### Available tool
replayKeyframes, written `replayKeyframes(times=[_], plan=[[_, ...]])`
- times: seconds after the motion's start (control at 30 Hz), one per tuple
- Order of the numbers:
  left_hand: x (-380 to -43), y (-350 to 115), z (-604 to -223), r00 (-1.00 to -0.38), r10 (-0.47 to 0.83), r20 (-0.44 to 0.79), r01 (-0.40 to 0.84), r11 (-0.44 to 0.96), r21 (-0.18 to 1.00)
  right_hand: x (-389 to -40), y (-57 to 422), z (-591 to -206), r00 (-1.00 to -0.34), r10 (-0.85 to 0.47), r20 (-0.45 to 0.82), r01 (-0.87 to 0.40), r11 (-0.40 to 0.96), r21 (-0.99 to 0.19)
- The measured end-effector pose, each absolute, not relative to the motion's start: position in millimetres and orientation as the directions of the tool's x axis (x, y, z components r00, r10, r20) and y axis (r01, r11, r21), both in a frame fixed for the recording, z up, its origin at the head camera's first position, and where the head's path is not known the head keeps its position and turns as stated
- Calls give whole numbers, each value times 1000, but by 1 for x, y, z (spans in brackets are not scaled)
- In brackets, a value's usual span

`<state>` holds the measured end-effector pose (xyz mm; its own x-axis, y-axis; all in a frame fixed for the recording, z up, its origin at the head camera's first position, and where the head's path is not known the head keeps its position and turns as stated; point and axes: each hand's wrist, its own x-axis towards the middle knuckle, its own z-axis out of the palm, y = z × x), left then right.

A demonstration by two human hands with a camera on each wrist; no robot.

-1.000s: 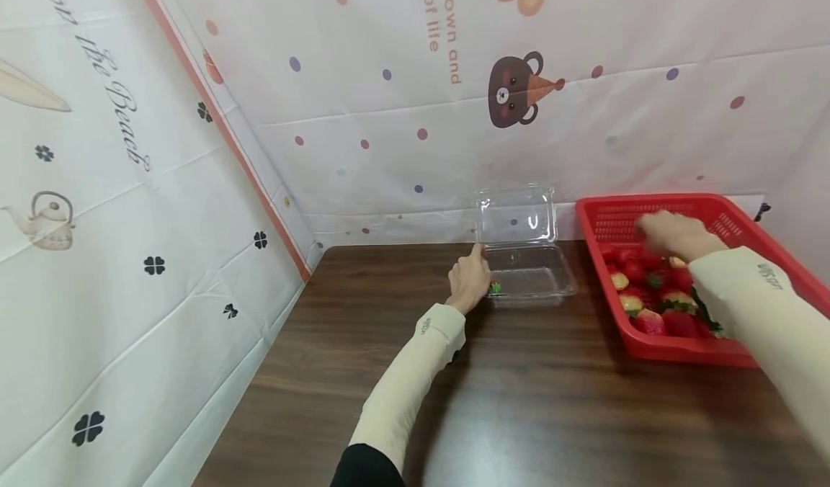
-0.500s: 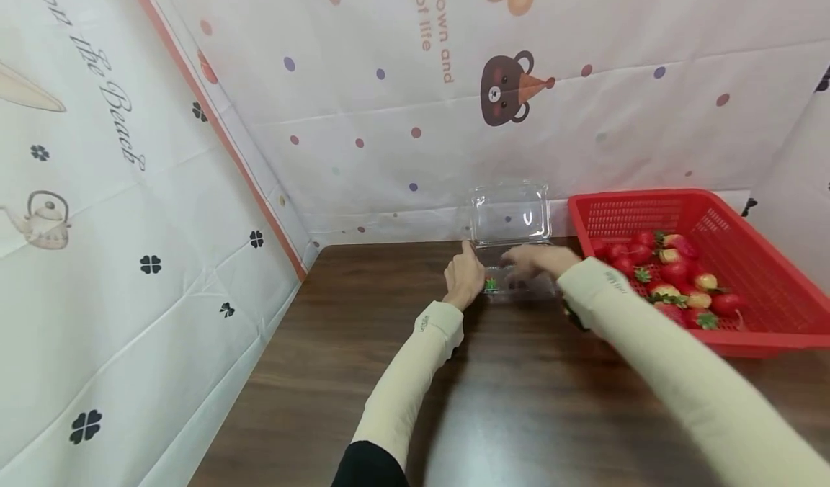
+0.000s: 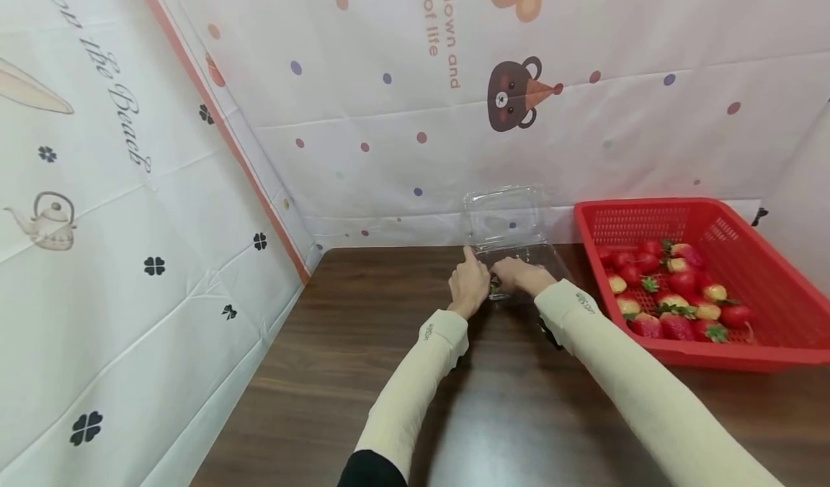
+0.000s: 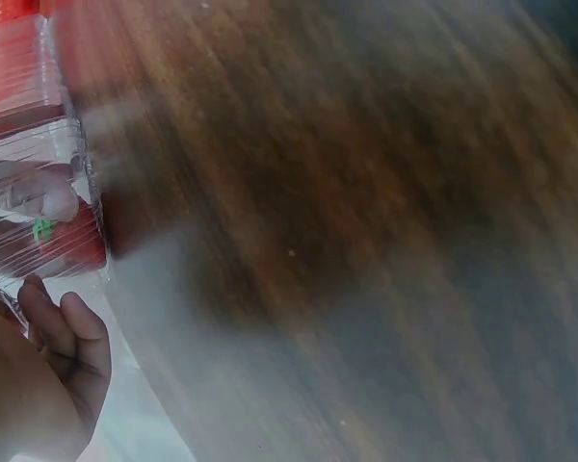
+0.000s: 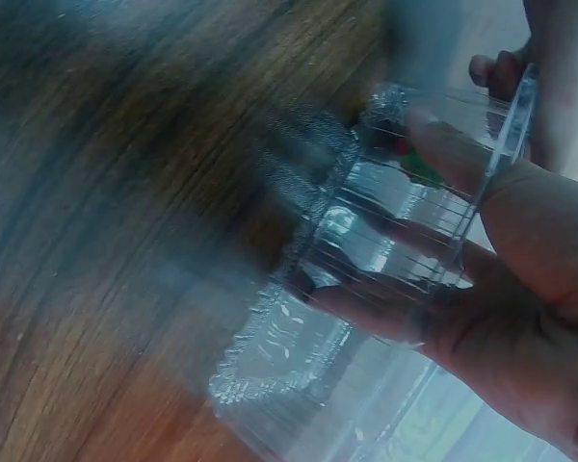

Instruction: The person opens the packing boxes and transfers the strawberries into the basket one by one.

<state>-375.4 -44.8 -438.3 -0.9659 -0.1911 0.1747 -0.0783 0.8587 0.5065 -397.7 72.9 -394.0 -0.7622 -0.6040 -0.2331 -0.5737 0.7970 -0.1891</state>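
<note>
A clear plastic clamshell container (image 3: 551, 260) stands on the table against the back wall, its lid raised. My left hand (image 3: 470, 284) holds its left edge, index finger stretched along the rim and other fingers curled; the thumb is hidden. Over the container's left end, my right hand (image 3: 516, 274) reaches down inside. Its thumb lies over a red strawberry with a green leaf (image 5: 419, 168), while other fingers (image 5: 366, 303) spread across the container. The index finger's contact is hidden there. Through the clear wall in the left wrist view, the strawberry (image 4: 85, 236) shows beside a fingertip.
A red slotted basket (image 3: 778, 332) stands to the right of the container, with several strawberries (image 3: 679, 285) heaped toward its left. The brown wooden table (image 3: 311, 393) runs toward me. White printed sheets (image 3: 389, 98) cover the walls behind and to the left.
My right hand has come out of the red basket, moved left and lowered into the container's left end. My left hand stays at the container's left edge.
</note>
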Motion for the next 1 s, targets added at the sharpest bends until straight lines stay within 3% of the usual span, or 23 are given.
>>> replayKeyframes(times=[0.37,0.57,0.73,1.0], plan=[[-371,-29,-435,-974,-156,165,-68,893,445,-391,102,-389,-749,-585,-311,-513,809,-285],[-383,-27,-424,-977,-141,160,-69,919,389,-386,130,-350,-799,-511,-317,-450,858,-249],[-392,-31,-416,-981,-129,144,-68,929,364,-386,147,-316,-885,-414,-214,-382,907,-178],[-392,-38,-422,-993,-81,90,-57,968,244,-394,183,-294,-916,-397,-48,-383,905,-183]])
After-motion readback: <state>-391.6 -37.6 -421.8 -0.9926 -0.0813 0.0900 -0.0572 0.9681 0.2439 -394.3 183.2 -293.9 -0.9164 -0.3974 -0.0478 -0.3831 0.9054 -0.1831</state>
